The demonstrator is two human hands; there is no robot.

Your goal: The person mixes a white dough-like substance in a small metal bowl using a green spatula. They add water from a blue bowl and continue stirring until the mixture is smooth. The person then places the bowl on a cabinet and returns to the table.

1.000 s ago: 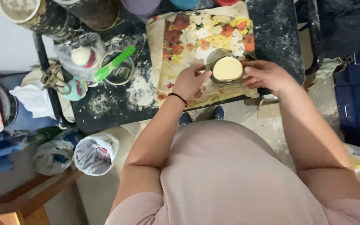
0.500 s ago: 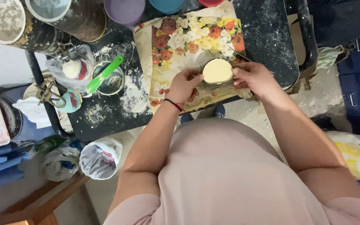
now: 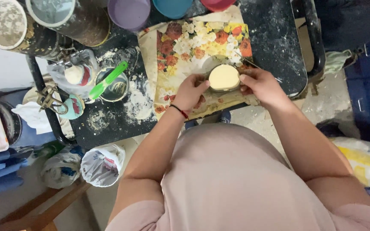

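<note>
My left hand (image 3: 190, 90) and my right hand (image 3: 260, 84) both grip a small round mould (image 3: 224, 78) filled with pale cream material, one hand on each side. The mould rests over a flower-patterned cloth (image 3: 185, 47) spread on the dark, dust-covered table (image 3: 275, 38). A dark band circles my left wrist. A thin metal tool (image 3: 253, 64) lies on the cloth just behind my right hand.
A cup with a green spatula (image 3: 110, 79) stands left of the cloth, by a plastic bag (image 3: 71, 72). Large tins (image 3: 9, 25) and coloured bowls (image 3: 129, 13) line the far edge. Bags (image 3: 101, 164) lie on the floor at left, a yellow-white sack (image 3: 365, 160) at right.
The view has shifted so the table sits lower and left in frame. Both hands stay on the mould and have closed in tighter around it.
</note>
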